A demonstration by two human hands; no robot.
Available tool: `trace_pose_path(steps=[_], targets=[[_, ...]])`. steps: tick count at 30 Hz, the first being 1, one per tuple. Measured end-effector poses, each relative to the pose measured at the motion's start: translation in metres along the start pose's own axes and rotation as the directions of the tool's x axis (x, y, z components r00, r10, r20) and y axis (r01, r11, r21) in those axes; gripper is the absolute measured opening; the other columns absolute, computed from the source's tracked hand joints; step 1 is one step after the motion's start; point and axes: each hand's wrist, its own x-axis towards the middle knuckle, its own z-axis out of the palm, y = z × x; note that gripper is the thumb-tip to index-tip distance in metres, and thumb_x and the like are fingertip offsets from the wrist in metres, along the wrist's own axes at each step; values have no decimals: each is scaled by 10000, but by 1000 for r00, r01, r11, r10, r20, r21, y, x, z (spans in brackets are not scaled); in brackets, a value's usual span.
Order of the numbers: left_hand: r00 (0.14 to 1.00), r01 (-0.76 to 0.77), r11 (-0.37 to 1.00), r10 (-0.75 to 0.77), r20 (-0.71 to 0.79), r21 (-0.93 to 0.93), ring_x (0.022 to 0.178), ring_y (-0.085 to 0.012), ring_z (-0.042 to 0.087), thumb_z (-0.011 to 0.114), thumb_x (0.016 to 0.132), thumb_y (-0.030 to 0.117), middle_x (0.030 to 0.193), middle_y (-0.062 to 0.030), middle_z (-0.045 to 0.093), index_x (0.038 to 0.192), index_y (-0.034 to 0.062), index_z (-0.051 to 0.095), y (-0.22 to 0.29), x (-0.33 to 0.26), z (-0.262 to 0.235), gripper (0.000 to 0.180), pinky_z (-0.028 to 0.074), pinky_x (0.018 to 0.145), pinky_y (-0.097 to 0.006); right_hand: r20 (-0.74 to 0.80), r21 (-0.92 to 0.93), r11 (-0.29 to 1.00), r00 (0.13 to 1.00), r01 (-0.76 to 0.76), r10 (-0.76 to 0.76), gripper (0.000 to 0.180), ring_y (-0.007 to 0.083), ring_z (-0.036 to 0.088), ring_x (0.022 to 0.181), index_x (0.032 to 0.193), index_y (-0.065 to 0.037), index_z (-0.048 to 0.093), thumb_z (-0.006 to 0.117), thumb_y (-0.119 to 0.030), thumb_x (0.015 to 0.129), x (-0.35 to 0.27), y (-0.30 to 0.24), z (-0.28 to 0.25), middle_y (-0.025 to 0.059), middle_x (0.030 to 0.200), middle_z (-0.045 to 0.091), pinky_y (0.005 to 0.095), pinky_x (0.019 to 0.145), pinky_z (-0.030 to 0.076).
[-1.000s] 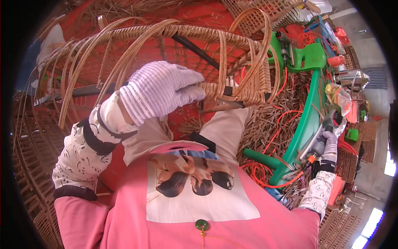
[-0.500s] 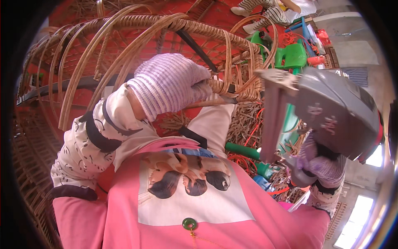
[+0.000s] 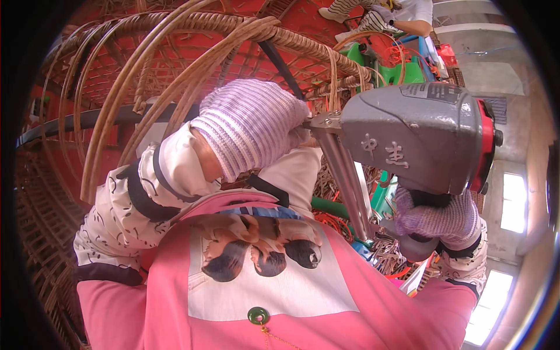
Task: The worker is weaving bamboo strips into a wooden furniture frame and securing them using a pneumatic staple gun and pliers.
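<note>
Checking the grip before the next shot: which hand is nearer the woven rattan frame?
Left. The left hand in its striped glove presses on the rattan frame, while the right hand holds the grey nail gun handle, lower right, apart.

Nail gun right of wicker frame; touching.

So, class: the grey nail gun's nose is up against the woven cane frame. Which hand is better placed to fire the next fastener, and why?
The right hand: it already grips the handle of the grey nail gun, whose nose touches the cane frame. The left hand is pressed on the weave beside the nose, probably steadying it.
</note>
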Motion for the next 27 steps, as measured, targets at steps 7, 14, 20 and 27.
trace_pose_path(steps=[7, 14, 20, 27], targets=[[990, -98, 995, 95, -104, -19, 726, -312, 606, 574, 801, 339, 764, -106, 628, 893, 109, 632, 5, -4, -4, 254, 487, 636, -401, -54, -15, 1000, 999, -3, 2, 521, 139, 551, 615, 1045, 14, 540, 758, -81, 581, -2, -3, 5, 49, 696, 561, 272, 544, 448], [991, -109, 994, 111, -80, 21, 749, -306, 611, 596, 752, 275, 786, -109, 628, 909, 118, 628, 10, -7, 10, 225, 490, 650, -409, -99, -135, 982, 988, -129, 116, 504, 150, 561, 595, 1040, 20, 547, 737, -58, 579, -2, -4, 1, 59, 699, 572, 280, 525, 452], [998, -53, 998, 52, 20, 19, 734, -322, 610, 588, 682, 239, 780, -129, 623, 907, 117, 628, 8, -10, 36, 260, 492, 667, -412, -48, -63, 991, 993, -115, 112, 491, 122, 546, 569, 1062, 11, 550, 706, -45, 601, -1, 3, 8, 57, 756, 581, 254, 507, 448], [996, 10, 1000, -11, 84, 13, 746, -327, 608, 590, 709, 254, 775, -138, 625, 884, 90, 634, 14, -3, 23, 244, 490, 665, -410, -83, -220, 963, 987, -156, 141, 434, 102, 539, 561, 1060, -9, 563, 674, -56, 643, -4, -11, 12, 41, 734, 578, 237, 504, 439]])
